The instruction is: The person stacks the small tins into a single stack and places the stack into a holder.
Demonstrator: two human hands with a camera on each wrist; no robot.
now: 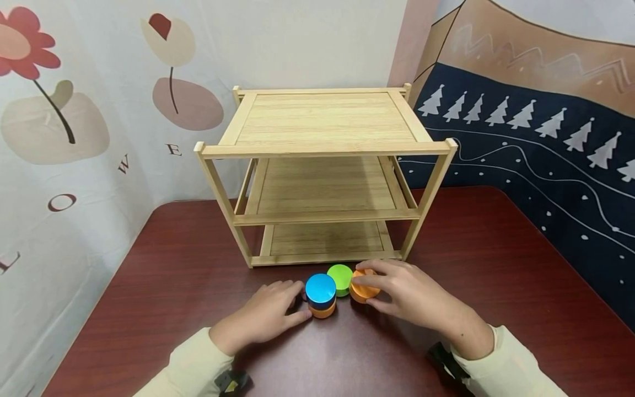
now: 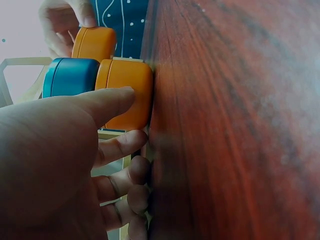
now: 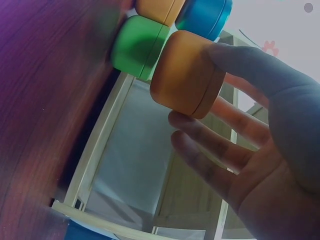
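Observation:
My right hand [image 1: 414,289] holds an orange round lidded tin [image 3: 182,75] between thumb and fingers, slightly tilted. That tin is close over the green tin [image 1: 340,278], which sits on the table. To the left, a blue tin [image 1: 320,289] stands on top of a second orange tin [image 2: 127,95], making a stack of two. My left hand [image 1: 265,311] lies at the left side of this stack, thumb straight against the lower orange tin and index fingertip at its edge. The other left fingers rest along the tabletop, loosely bent.
A three-tier wooden shelf [image 1: 324,150] stands right behind the tins, its bottom front rail [image 1: 324,258] close to them. The dark red table [image 1: 163,264] runs out to both sides. Printed cloths [image 1: 307,44] hang behind and on the right.

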